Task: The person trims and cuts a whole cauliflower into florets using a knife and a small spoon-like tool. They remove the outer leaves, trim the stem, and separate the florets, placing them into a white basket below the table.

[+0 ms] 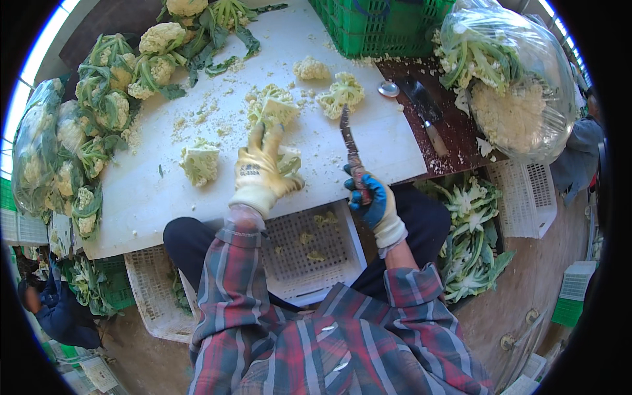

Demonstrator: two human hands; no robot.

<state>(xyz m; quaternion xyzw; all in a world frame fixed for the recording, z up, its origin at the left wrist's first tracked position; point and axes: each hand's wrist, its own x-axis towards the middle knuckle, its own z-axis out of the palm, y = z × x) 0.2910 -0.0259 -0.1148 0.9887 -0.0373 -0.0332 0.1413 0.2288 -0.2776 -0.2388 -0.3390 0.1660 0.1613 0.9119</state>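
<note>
My left hand, in a cream work glove, lies over the white board with its fingertips at a cut cauliflower piece. Whether it grips the piece I cannot tell. Another cut piece is partly hidden beside the palm. My right hand, in a glove with blue-coated fingers, holds a narrow knife by its handle, blade pointing away from me. The tip is by a cauliflower piece. A floret cluster sits farther back, and a cauliflower chunk rests left of my left hand.
Whole cauliflowers are heaped at left. A green crate stands at the back. A spoon, a broad-bladed knife and bagged cauliflower are at right. Below the board are a white crate and trimmings. A person is far left.
</note>
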